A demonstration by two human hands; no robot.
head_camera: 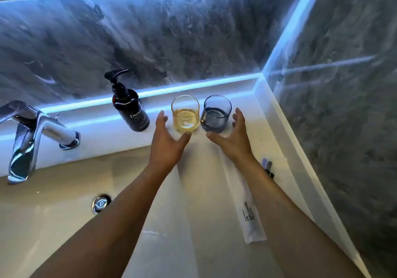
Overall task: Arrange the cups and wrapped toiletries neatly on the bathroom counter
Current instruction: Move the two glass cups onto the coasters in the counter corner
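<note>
Two cups stand upright side by side at the back of the white counter (pixel 214 191): a yellow glass cup (pixel 185 114) on the left and a blue-grey glass cup (pixel 217 114) on the right. My left hand (pixel 167 140) is spread just left of and in front of the yellow cup, thumb near its base. My right hand (pixel 234 135) is spread to the right of the blue cup, fingers apart. Neither hand grips a cup. A long white wrapped toothbrush packet (pixel 247 204) lies lengthwise under my right forearm. Another small wrapped item (pixel 267 166) peeks out by the wall.
A dark pump bottle of hand wash (pixel 131 107) stands left of the cups. A chrome tap (pixel 28 135) rises at the far left above the basin (pixel 64 191) with its drain (pixel 101 202). Marble walls close in behind and on the right.
</note>
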